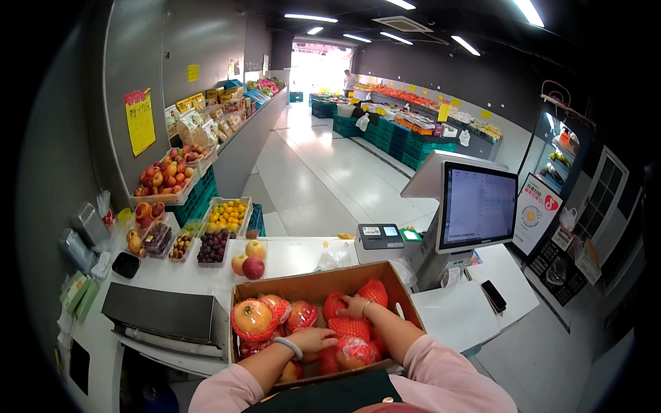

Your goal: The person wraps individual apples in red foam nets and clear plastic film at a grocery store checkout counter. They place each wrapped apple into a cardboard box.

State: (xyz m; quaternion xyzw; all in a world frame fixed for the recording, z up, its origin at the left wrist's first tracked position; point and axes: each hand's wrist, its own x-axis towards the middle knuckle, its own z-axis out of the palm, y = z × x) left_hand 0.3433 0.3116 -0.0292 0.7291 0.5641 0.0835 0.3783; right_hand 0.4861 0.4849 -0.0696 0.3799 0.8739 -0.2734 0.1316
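An open cardboard box (315, 280) stands before me with several pomegranates in it. At its left, pomegranates (252, 316) in clear film sit in red foam nets. On the right, fruits are wrapped more fully in red foam nets (350, 326). My right hand (355, 306), with a bracelet at the wrist, has its fingers curled on a net-wrapped fruit (332, 305) near the box's middle. Lower down, my left hand (311, 340), a pale bangle on its wrist, reaches rightwards among the fruits. Its fingertips touch the netting, and whether they grip anything is hidden.
Apples (253, 267), a box of grapes (212, 247) and a tray of oranges (227, 212) lie beyond the box. A black metal case (160, 312) stands left. At right are a checkout screen (479, 204), a small terminal (380, 236) and a phone (494, 296).
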